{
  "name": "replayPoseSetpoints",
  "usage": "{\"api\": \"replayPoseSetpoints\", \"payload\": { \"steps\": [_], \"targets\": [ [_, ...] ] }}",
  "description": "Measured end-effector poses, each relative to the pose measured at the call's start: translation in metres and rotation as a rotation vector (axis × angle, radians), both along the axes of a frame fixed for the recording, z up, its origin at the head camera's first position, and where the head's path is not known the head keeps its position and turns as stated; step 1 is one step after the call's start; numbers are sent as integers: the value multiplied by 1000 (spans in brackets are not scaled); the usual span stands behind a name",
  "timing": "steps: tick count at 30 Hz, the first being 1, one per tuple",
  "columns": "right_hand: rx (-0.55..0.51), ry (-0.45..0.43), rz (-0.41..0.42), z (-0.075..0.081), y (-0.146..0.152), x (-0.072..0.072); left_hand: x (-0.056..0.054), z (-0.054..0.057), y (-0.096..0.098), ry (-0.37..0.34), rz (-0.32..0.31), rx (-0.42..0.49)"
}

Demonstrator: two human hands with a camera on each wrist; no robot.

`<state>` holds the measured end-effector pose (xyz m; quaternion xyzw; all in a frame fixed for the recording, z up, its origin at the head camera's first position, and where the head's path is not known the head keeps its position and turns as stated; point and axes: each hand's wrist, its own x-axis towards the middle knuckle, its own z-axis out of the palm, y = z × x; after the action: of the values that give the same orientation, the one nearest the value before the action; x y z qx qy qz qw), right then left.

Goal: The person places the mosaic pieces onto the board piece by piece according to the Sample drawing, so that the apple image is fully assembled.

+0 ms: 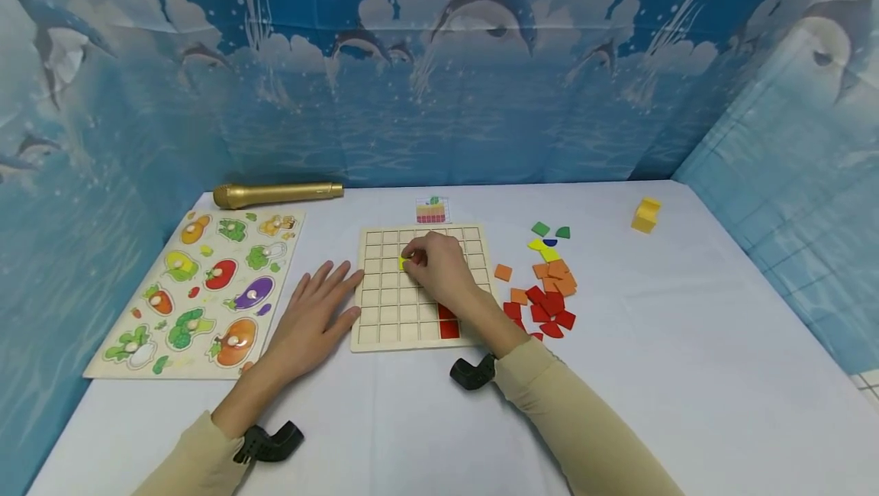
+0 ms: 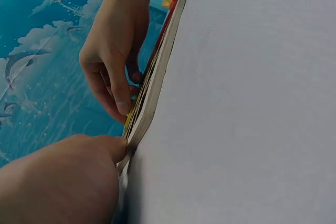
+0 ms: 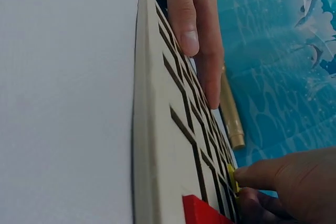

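A wooden grid board (image 1: 387, 345) lies flat in the middle of the white table. My right hand (image 1: 442, 273) pinches a small yellow tile (image 1: 403, 262) over the board's upper left squares, thumb and fingers curled in. In the right wrist view the yellow tile (image 3: 231, 176) shows at the fingertips, right at the grid. My left hand (image 1: 314, 324) lies with fingers spread, its fingertips and thumb at the board's left edge. Red tiles (image 1: 449, 328) sit in squares at the lower right, partly hidden by my right arm.
Loose red pieces (image 1: 552, 302), orange tiles (image 1: 558, 268), yellow pieces (image 1: 549, 254) and green pieces (image 1: 540, 229) lie right of the board. A small pattern card (image 1: 432, 210) is behind it. Left are a vegetable puzzle (image 1: 206, 252) and a gold microphone (image 1: 278, 193); far right stands a yellow block (image 1: 645, 215).
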<state>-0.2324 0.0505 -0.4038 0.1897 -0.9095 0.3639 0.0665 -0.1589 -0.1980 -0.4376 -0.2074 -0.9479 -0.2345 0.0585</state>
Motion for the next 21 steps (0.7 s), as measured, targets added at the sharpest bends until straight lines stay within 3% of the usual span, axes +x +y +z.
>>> {"api": "replayPoseSetpoints", "payload": {
  "steps": [6, 11, 14, 21],
  "targets": [
    [22, 49, 32, 0, 5, 4, 4, -1, 2, 3, 0, 2],
    [-7, 65, 48, 6, 25, -1, 6, 1, 1, 21, 1, 16],
    [-16, 52, -3, 13, 50, -6, 7, 2, 1, 34, 2, 17],
    [18, 43, -210, 20, 120, -21, 6, 2, 1, 7, 2, 12]
  ]
}}
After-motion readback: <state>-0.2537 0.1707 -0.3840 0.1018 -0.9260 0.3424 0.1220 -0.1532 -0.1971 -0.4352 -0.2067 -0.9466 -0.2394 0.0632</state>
